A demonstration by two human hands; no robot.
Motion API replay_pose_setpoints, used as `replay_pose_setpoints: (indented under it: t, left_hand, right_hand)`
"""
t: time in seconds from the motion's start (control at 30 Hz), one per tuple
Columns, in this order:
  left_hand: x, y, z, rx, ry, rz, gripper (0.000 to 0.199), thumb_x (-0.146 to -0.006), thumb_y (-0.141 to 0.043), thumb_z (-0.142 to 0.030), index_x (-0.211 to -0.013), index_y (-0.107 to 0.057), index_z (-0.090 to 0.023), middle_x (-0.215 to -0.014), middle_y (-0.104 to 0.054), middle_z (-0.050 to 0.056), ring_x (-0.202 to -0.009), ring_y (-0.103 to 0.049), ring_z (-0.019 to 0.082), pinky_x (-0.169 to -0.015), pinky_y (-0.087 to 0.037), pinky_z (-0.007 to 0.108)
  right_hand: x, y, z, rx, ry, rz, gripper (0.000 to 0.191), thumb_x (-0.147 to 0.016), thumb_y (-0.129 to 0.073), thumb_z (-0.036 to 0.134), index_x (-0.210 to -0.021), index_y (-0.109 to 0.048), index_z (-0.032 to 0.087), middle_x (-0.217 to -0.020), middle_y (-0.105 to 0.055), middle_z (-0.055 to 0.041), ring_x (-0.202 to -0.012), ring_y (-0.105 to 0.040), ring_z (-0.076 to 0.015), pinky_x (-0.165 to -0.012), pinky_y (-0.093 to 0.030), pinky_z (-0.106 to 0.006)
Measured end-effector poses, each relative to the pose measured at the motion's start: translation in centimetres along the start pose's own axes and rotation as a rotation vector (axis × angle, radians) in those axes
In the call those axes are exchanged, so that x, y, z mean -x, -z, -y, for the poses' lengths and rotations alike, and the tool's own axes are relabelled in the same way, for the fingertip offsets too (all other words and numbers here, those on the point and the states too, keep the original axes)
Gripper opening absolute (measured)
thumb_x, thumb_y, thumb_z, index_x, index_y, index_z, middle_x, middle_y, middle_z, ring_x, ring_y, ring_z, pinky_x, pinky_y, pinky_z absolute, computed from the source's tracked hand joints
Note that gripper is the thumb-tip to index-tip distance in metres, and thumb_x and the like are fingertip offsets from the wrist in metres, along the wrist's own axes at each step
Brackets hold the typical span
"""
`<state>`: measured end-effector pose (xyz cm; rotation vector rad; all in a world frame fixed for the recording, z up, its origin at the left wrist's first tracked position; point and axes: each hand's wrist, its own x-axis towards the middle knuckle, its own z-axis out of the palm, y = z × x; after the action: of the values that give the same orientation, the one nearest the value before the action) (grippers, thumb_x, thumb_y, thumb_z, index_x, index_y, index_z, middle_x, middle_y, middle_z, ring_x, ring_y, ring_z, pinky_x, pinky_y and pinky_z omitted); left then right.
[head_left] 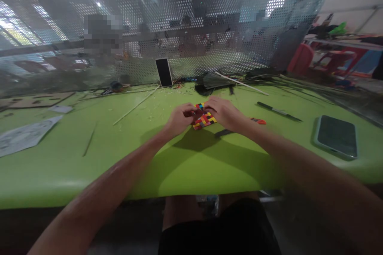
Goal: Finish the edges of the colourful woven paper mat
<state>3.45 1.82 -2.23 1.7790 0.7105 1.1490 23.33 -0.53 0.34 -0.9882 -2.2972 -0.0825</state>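
Red, yellow and black checks show on the patterned piece (206, 120), partly covered, up over the green table (197, 171); left hand (179, 118) and right hand (224, 111) pinch its edges, exact finger contact hard to make out, forearms (121, 175) angling inward, the right one hiding the middle of an orange-ended tool (261, 121).

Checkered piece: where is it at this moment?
In the head view, the checkered piece is near the middle, between the left hand and the right hand, over the green table.
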Motion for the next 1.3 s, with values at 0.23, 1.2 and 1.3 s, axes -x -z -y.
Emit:
replay_pose_setpoints:
  t: [0.23, 1.2, 1.3]
  left_hand:
    - [0.1, 0.6, -1.3, 0.146, 0.040, 0.101, 0.026, -0.072, -0.082, -0.041, -0.078, -0.078, -0.016, -0.085, -0.059, 0.004, -0.056, -0.055, 0.007, -0.054, -0.049, 0.024]
    - [0.2, 0.8, -1.5, 0.124, -0.028, 0.109, 0.023, -0.073, -0.082, -0.037, -0.077, -0.076, -0.015, -0.075, -0.063, 0.003, -0.056, -0.055, 0.007, -0.055, -0.050, 0.022]
    - [0.2, 0.8, -1.9, 0.115, -0.021, 0.134, 0.024, -0.074, -0.081, -0.038, -0.077, -0.076, -0.014, -0.074, -0.062, 0.003, -0.056, -0.056, 0.008, -0.056, -0.050, 0.023]
  right_hand:
    - [0.0, 0.7, 0.4, -0.268, -0.021, -0.109, 0.011, -0.091, -0.055, 0.020, -0.086, -0.064, 0.019, -0.084, -0.061, -0.0055, -0.077, -0.055, -0.0167, -0.070, -0.046, -0.031]
    - [-0.1, 0.2, 0.4, -0.697, -0.390, -0.020, 0.012, -0.080, -0.061, 0.027, -0.081, -0.061, 0.015, -0.072, -0.059, -0.0011, -0.061, -0.048, -0.0106, -0.056, -0.037, -0.025]
    - [0.0, 0.5, 0.7, -0.729, -0.407, -0.017, 0.015, -0.084, -0.059, 0.030, -0.087, -0.061, 0.016, -0.074, -0.060, -0.0012, -0.063, -0.051, -0.0113, -0.056, -0.039, -0.024]
